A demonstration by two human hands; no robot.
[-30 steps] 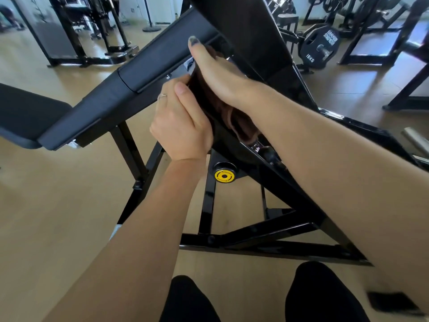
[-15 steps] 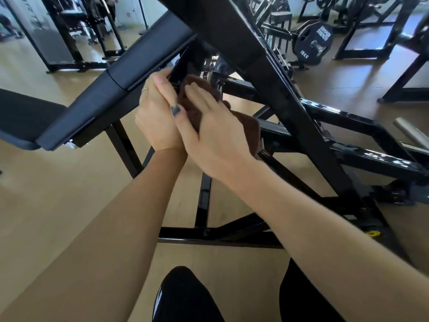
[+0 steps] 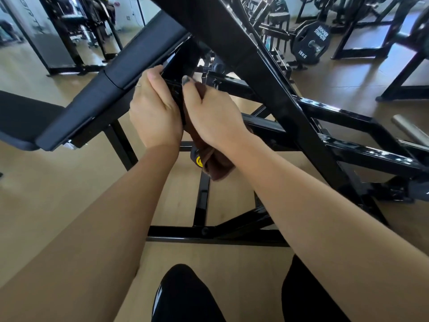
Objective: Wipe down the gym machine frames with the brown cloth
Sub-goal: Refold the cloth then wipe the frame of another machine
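A black gym machine frame (image 3: 274, 89) rises in front of me, with a padded arm (image 3: 130, 66) slanting down to the left. My right hand (image 3: 213, 115) grips the brown cloth (image 3: 217, 166) round a black frame strut under the pad; the cloth's loose end hangs below my wrist. My left hand (image 3: 154, 112) is curled round the same strut from the left side, beside the right hand. Most of the cloth is hidden under my right palm.
A yellow knob (image 3: 199, 161) shows partly behind the hanging cloth. Base bars (image 3: 209, 233) cross the wooden floor below my arms. A 15 kg weight plate (image 3: 311, 43) and more black machines stand behind. A black seat pad (image 3: 21, 119) lies at the left. My knees are at the bottom.
My right hand has slid with the cloth down along the strut, and the cloth's end now hangs over the yellow knob. My left hand has kept its hold on the strut.
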